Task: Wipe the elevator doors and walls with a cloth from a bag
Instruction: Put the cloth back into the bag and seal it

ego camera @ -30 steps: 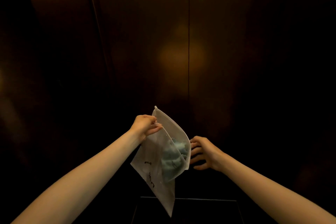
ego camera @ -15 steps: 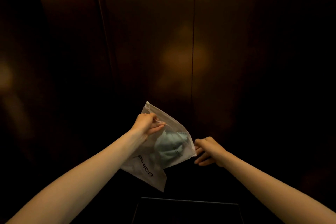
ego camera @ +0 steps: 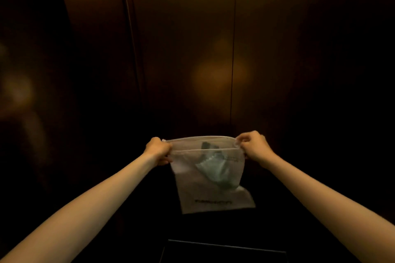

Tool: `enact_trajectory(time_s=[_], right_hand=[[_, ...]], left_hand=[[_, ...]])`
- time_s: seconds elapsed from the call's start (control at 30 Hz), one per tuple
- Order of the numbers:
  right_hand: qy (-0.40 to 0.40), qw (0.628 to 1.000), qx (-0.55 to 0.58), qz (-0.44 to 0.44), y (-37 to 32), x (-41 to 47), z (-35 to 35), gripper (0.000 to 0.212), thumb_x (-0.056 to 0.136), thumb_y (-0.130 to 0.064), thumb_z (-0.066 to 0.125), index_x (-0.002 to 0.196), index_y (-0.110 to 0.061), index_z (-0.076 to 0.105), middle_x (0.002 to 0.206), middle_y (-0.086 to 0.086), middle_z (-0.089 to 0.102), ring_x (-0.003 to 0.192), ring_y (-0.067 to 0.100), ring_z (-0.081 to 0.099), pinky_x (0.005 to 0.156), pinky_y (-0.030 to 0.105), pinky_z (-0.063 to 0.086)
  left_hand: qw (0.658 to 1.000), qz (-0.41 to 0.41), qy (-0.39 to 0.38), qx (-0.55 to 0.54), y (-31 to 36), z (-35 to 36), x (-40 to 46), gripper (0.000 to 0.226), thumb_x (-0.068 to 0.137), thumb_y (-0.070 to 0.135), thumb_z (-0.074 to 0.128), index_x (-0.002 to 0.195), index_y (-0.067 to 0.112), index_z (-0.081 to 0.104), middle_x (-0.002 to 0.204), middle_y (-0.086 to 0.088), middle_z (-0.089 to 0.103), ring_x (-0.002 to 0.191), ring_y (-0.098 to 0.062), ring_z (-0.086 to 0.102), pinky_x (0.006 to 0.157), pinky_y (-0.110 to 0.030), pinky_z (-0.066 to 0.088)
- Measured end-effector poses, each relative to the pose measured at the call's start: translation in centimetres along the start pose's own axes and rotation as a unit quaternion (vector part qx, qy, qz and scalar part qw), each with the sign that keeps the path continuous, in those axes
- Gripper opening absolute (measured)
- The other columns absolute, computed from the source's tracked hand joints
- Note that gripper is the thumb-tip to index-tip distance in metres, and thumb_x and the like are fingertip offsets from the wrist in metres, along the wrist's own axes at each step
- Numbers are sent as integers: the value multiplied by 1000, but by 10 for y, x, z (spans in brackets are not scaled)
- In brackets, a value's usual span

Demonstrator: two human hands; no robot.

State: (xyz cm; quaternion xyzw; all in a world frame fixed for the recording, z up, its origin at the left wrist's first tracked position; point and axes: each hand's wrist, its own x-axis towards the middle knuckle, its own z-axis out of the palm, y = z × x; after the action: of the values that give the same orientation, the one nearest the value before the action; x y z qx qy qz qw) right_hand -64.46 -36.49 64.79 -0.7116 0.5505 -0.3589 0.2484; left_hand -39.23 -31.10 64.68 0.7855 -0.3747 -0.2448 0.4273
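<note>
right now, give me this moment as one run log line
stage: bag held up, cloth not out | left hand: pinches bag top corner | right hand: pinches other corner | cloth: inside bag | elevator doors: unwiped

We see a dark floor [ego camera: 213, 230] below us, almost lost in shadow, a dark rectangular panel [ego camera: 224, 253] lying on it at the bottom edge, its far rim faintly lit

Dim elevator cabin: bronze metal doors [ego camera: 181, 49] with a vertical centre seam [ego camera: 234, 49], dark side walls [ego camera: 32, 70].
</note>
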Motion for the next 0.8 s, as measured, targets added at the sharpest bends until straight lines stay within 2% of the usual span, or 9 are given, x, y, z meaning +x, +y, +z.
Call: enact_trajectory(time_s=[0.07,0.1,0.17,0.23,0.4,0.5,0.6,0.7,0.8], right_hand=[[-16,998,-61,-13,-5,9,-8,23,87,-7,52,98,-14,71,89,6,67,80,19,64,73,40,58],[-31,995,-95,-8,-6,12,-12,22,88,-10,53,101,-14,70,95,5,67,84,20,64,76,41,57],[-19,993,-119,-2,-10,17,-19,21,88,-14,55,102,-16,70,102,5,67,88,21,63,78,42,56],[25,994,-105,-6,-11,19,-28,21,89,-16,53,101,-16,70,102,5,66,89,21,62,79,41,56],[-95,976,-192,36,-1,7,-30,19,90,-13,54,104,-11,67,88,1,64,74,15,65,56,26,55],[-76,992,-84,57,4,5,-43,15,88,-9,55,99,-13,65,88,4,64,75,15,64,52,22,49],[-75,993,-43,79,10,1,-53,13,84,-6,62,94,-13,62,83,8,66,66,15,62,50,21,48],[-85,990,-3,114,17,-2,-55,6,85,-7,62,90,-5,65,78,9,65,62,13,58,51,21,48],[-101,983,76,134,22,-5,-57,6,85,-8,62,89,-5,67,86,10,65,74,16,61,60,23,51]], left_hand=[[999,-27,-27,32,0,5,-8,69,90,13,56,144,14,13,106,-11,57,58,-19,61,41,-26,47],[997,-27,-49,51,0,9,-14,69,90,11,56,143,20,12,104,-11,57,56,-18,59,40,-25,47],[991,-12,-92,91,1,14,-19,44,91,12,53,131,18,36,92,-9,59,50,-15,57,40,-22,47],[989,19,-93,113,3,12,-21,15,91,16,48,100,12,59,77,-4,61,48,-13,57,44,-22,48],[975,57,-126,174,2,4,-23,23,87,15,52,66,12,61,63,-3,61,42,-12,54,41,-19,46],[988,28,-151,35,4,-4,-11,22,90,17,54,70,10,60,67,-5,59,55,-13,58,47,-19,48],[971,6,-224,-87,8,-12,-6,17,92,21,59,85,7,64,79,-7,63,74,-16,64,68,-24,54],[962,54,-251,-88,9,-16,-2,24,90,23,61,96,0,67,92,-10,69,91,-20,66,81,-29,54],[963,88,-238,-90,8,-18,-2,18,88,20,62,91,2,67,89,-9,68,87,-18,67,77,-26,55]])
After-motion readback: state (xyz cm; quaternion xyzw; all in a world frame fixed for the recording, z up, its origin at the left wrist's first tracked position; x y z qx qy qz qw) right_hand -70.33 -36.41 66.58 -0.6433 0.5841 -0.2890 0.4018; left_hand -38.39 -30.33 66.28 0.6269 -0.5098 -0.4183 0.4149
